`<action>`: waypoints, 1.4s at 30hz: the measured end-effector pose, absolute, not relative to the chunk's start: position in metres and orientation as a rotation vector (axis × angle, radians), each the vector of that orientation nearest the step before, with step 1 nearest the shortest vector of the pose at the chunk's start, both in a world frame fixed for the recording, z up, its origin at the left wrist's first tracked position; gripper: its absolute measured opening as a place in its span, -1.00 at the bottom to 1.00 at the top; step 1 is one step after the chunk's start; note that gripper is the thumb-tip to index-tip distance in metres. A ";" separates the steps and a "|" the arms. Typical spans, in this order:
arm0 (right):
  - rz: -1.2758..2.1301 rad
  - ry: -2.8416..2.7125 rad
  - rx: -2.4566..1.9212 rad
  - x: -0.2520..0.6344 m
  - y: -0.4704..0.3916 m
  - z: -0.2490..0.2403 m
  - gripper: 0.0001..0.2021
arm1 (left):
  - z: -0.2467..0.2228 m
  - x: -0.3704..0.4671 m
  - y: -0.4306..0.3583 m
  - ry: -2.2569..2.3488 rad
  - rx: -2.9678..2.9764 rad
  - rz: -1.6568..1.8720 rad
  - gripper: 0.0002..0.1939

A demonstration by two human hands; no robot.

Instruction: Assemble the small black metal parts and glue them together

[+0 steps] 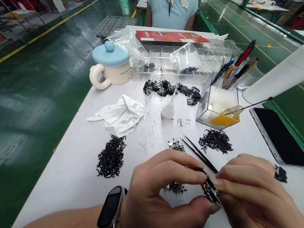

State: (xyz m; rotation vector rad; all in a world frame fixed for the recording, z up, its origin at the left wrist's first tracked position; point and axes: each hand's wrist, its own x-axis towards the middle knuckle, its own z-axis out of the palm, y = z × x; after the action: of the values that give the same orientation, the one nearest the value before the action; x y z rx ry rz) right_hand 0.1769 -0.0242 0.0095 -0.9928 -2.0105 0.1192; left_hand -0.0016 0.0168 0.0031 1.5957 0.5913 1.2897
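Between thumb and fingers, my left hand (164,196) grips a small black and metal part (209,189) on edge. The fingertips of my right hand (255,193) are pinched together at the part's right side; whether they hold a smaller piece is hidden. Black tweezers (199,154) lie just beyond my hands. Around them are a pile of small silver pieces (176,145), a pile of dark metal bits (176,187), and two piles of curved black pieces, one at the left (111,157) and one at the right (215,141).
A lidded mug (115,68), white cloth (123,114), white squeeze bulb (168,110) and row of black parts (171,88) stand farther back. At right are a clear tool box (218,108), white tube (285,71) and phone (281,134). A person (172,4) sits beyond the table.
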 end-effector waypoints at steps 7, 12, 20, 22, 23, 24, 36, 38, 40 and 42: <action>0.167 -1.922 -1.037 0.171 -0.027 0.011 -0.84 | 0.004 -0.001 0.016 0.591 1.543 1.229 -0.67; 0.386 -1.696 -1.045 0.164 -0.025 0.006 -0.85 | 0.002 -0.002 0.018 0.574 1.501 1.198 -0.67; 0.395 -1.804 -0.986 0.171 -0.017 0.009 -0.87 | 0.003 -0.002 0.021 0.515 1.437 1.143 -0.66; 0.410 -1.812 -0.983 0.173 -0.017 0.010 -0.88 | 0.004 -0.002 0.021 0.498 1.403 1.115 -0.66; 0.425 -1.814 -0.982 0.174 -0.016 0.009 -0.87 | 0.003 -0.002 0.022 0.494 1.382 1.098 -0.66; 0.450 -1.814 -0.981 0.174 -0.017 0.009 -0.86 | 0.003 -0.002 0.022 0.491 1.359 1.080 -0.66; 0.804 -1.573 -0.976 0.171 -0.015 0.000 -0.93 | 0.001 0.001 0.022 0.461 1.148 0.986 -0.68; 0.796 -1.581 -0.981 0.172 -0.014 -0.001 -0.93 | 0.001 0.001 0.022 0.486 1.136 0.980 -0.70; 0.788 -1.584 -0.988 0.172 -0.013 -0.002 -0.92 | 0.001 0.001 0.022 0.515 1.119 0.974 -0.71; 0.776 -1.580 -0.998 0.172 -0.013 -0.003 -0.92 | 0.002 0.001 0.022 0.548 1.099 0.966 -0.72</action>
State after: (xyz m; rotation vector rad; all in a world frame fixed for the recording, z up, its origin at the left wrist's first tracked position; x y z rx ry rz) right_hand 0.1715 -0.0130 -0.0026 -0.9977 -1.5795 0.7764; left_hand 0.0012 0.0219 0.0015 1.0986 0.5477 0.9658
